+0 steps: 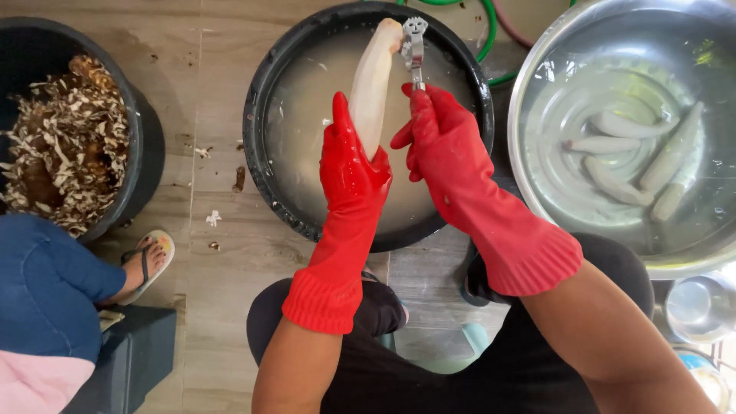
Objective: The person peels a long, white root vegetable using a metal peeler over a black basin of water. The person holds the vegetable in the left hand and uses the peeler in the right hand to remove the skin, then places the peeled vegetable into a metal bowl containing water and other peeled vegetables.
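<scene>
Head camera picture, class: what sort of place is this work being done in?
Probably a home or small food-preparation area, worked at floor level. The red-gloved left hand holds a peeled pale root over a black basin of cloudy water; peeled roots soak in a steel bowl; a black tub holds peelings.

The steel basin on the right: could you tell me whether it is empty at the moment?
No, the steel basin holds water and several peeled pale roots lying in it.
</scene>
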